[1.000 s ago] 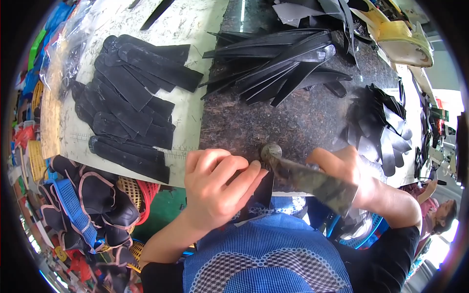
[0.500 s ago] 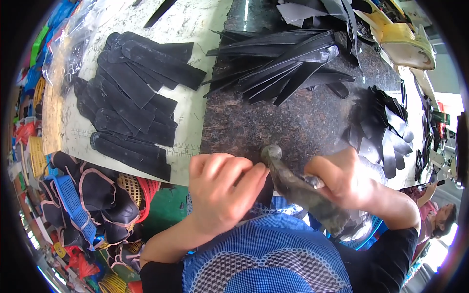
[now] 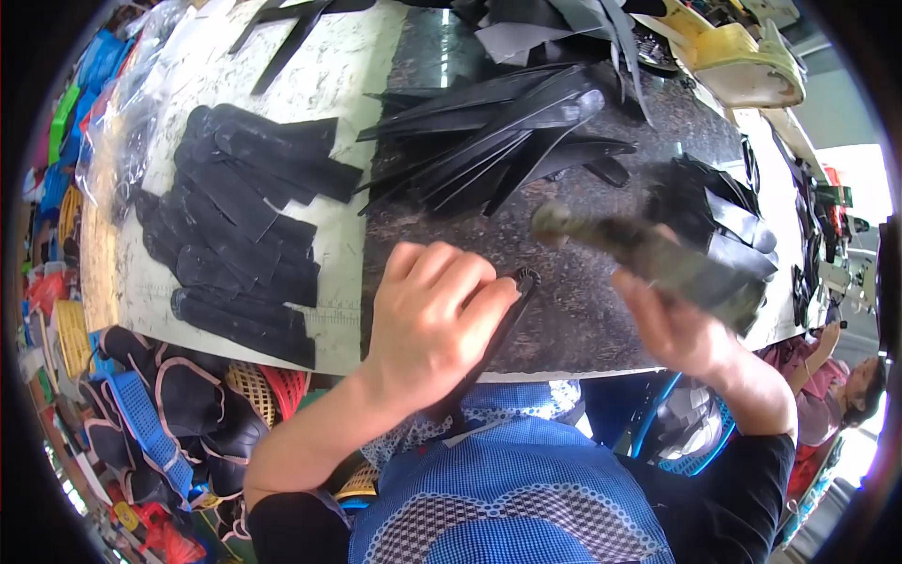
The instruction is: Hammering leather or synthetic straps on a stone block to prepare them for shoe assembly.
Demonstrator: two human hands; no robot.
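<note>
Left grip [image 3: 427, 310] is pinching a long, black, leathery strip [image 3: 503, 331], rounded end showing just beyond it | right grip [image 3: 675, 321] is grasping a blurred, greyish-brown hammer-like tool [image 3: 695, 273] | seemingly hammering the strip; next move calling for steady pinching

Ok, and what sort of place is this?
Probably a workshop for leather-like goods: flat black strips lie in piles on the worktable, the right hand holds a blurred hammer-like tool, and black pink-edged pieces surround a blue basket.

We see a wide counter [image 3: 583, 315] surfaced partly in scuffed white and partly in dark speckled slab, with bright white light [image 3: 866, 183] glaring beneath a smooth pale-grey wall [image 3: 838, 108] at right.
</note>
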